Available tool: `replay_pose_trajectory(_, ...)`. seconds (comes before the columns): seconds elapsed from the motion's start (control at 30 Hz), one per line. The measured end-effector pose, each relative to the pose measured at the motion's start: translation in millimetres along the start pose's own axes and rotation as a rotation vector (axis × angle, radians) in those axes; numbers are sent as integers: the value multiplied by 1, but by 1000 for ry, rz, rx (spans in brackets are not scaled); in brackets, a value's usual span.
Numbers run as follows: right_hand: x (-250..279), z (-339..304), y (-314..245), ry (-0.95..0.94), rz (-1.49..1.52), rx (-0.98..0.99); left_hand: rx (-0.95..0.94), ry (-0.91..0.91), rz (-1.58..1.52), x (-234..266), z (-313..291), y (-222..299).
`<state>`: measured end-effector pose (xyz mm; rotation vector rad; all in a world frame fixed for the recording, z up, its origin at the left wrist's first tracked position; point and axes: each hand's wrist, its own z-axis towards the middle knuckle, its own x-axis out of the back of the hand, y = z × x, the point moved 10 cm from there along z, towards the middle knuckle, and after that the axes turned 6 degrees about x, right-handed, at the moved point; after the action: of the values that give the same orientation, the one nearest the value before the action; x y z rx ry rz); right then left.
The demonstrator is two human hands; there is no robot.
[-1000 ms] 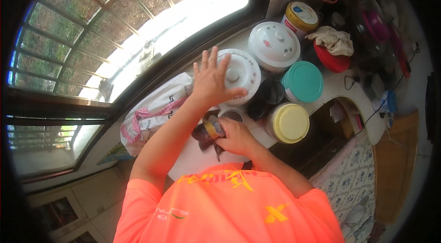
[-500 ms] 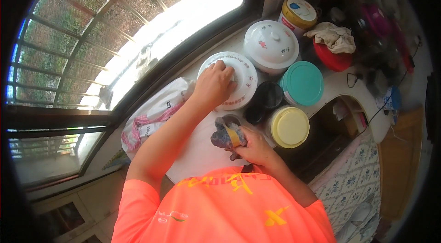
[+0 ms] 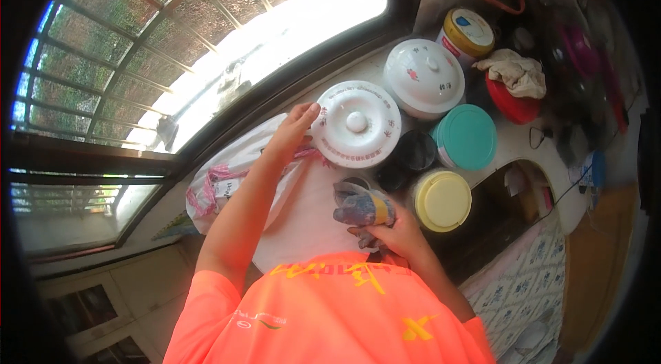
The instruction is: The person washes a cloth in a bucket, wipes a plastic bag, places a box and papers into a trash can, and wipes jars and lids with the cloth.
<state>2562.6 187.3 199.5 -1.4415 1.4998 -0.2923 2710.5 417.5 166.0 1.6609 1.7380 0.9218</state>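
My left hand [image 3: 296, 129] is at the left edge of a white lidded enamel pot [image 3: 344, 137], its fingers extended and the tips at or very near the lid's rim. The lid's round knob [image 3: 356, 122] is uncovered. My right hand [image 3: 399, 232] is closed around a dark grey-blue crumpled bundle [image 3: 354, 207] with a yellow band, low in front of the pot. Whether the bundle is cloth or a filled bag, I cannot tell. Behind it, a dark round rim shows in part. Two black containers [image 3: 416, 151] stand right of the pot.
Behind stands a second white lidded pot [image 3: 421, 82]. To the right are a teal-lidded tub [image 3: 468, 137], a cream-lidded tub [image 3: 444, 200], a yellow tin [image 3: 468, 32] and a cloth [image 3: 513, 71] on a red lid. A white plastic bag [image 3: 227, 175] lies left, below the barred window [image 3: 172, 27].
My left hand has left the lid's knob and moved left to the rim. My right hand has turned the bundle, so its yellow band faces further right. The whole view has shifted slightly.
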Motion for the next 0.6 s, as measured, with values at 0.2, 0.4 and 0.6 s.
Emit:
replay_pose_trajectory(0.2,13,7,-34,120,103,149,-134,-295,-316,-25,42,1)
replay_pose_trajectory(0.4,27,31,-38,387,-38,282,63,-176,-426,-33,72,-23)
replay_pose_trajectory(0.6,42,40,-27,487,-93,250,262,-368,-545,-60,87,-40)
